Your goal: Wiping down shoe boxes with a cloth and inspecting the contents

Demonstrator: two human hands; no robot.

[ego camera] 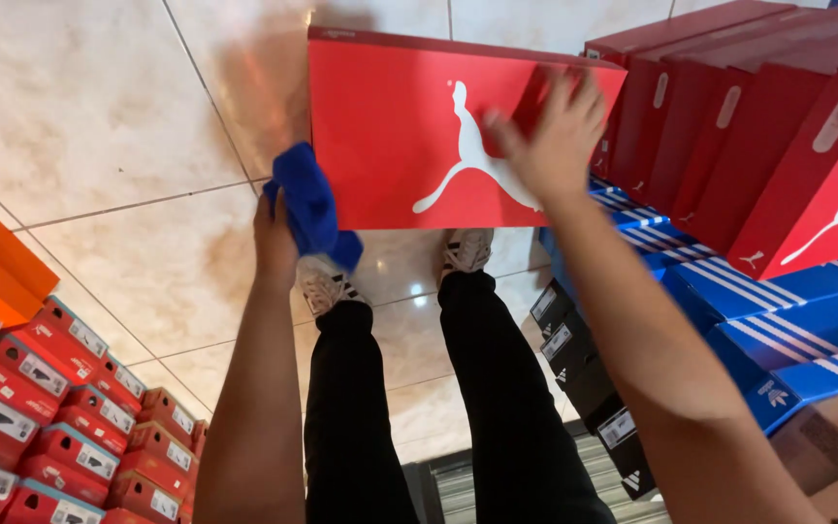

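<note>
Clutching a bunched blue cloth (310,204), my left hand (275,238) sits closed around the fabric at the left edge of a red shoebox (390,136), the cloth pressed against the box's side as if to wipe it. From my remote seat I read the scene left to right: stacks of orange and red boxes (50,408) fill the near left corner, their labelled ends facing out so each can be told apart. Pale floor tiles (99,116) stretch behind them. At centre, the red shoebox with its white leaping-cat emblem is held up in front of me, above my black trousers (361,408) and white sneakers (467,250). My right hand (555,131) lies flat and open on the lid, fingers spread, apparently steadying the box from the far side while the cloth works the other. To the right, a row of matching red boxes (749,107) leans on edge above blue striped boxes (788,311) and black ones (584,369).
</note>
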